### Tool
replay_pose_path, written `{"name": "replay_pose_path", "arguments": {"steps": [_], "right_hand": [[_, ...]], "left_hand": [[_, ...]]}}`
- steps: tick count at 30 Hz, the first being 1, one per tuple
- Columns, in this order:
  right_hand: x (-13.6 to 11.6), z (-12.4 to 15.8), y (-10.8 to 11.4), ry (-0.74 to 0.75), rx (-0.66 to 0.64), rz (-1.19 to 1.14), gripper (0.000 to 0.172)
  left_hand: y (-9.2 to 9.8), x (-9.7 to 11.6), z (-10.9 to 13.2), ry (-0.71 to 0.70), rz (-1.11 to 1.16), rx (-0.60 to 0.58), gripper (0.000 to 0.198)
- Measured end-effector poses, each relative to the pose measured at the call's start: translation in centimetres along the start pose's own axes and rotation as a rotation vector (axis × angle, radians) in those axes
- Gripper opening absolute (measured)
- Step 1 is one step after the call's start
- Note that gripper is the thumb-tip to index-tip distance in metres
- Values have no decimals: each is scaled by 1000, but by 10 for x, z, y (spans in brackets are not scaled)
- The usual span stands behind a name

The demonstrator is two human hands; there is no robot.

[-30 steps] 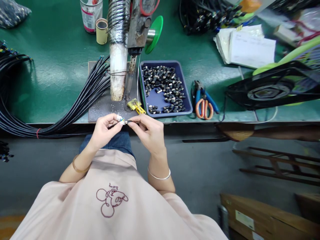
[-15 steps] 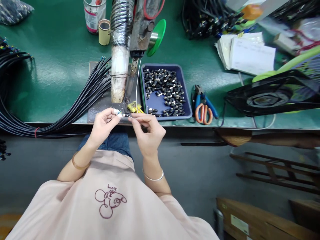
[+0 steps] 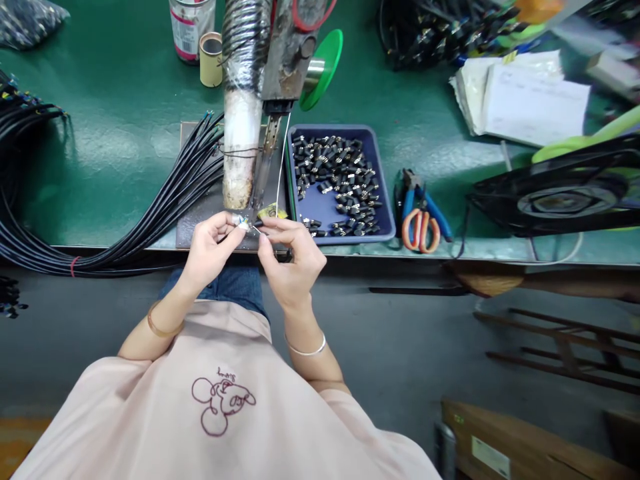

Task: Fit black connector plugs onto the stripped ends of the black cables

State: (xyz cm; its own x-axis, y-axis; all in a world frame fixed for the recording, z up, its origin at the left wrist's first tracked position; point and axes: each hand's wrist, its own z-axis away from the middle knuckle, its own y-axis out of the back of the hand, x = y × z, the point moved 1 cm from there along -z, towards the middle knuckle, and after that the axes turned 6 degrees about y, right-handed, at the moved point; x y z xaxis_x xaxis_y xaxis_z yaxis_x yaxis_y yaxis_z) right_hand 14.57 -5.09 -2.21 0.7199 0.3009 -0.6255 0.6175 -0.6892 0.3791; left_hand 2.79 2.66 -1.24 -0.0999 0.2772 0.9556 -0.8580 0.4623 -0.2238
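My left hand [image 3: 213,243] is closed in a pinch at the table's front edge, with white wrapping on its fingertips. Small coloured wires [image 3: 243,221] stick out between its thumb and forefinger; the rest of that piece is hidden. Close beside it, my right hand [image 3: 294,257] pinches a thin silvery solder wire [image 3: 279,180] that runs down from a green-flanged spool [image 3: 323,70]. A small dark part shows by the right fingers, too small to name. Just above both hands points the metal tip of a mounted soldering iron [image 3: 265,160], beside a foil-wrapped duct [image 3: 237,143].
A blue tray [image 3: 387,220] of small black connectors stands right of the iron, then pliers with orange and blue handles [image 3: 423,227]. Black cables [image 3: 150,213] lie at left. A fan [image 3: 555,193], papers [image 3: 537,100] and a tin [image 3: 193,33] are farther out.
The view has shifted slightly, so the tray, pliers and fan sit farther right. Both hands stay close together, raised a little toward the iron's tip, still pinching.
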Motion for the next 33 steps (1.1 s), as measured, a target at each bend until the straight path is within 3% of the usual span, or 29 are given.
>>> {"name": "replay_pose_path", "arguments": {"steps": [9,19,33], "right_hand": [[-5,-5,3,-11,2,-21,14],[-4,-5,6,-3,-27,-1,15],[-3,-10,5,84,-31,37,13]], "left_hand": [[0,3,0,5,-32,27,28],[-1,5,2,9,-58,-23,24],[1,0,4,-85,-173,47,18]]}}
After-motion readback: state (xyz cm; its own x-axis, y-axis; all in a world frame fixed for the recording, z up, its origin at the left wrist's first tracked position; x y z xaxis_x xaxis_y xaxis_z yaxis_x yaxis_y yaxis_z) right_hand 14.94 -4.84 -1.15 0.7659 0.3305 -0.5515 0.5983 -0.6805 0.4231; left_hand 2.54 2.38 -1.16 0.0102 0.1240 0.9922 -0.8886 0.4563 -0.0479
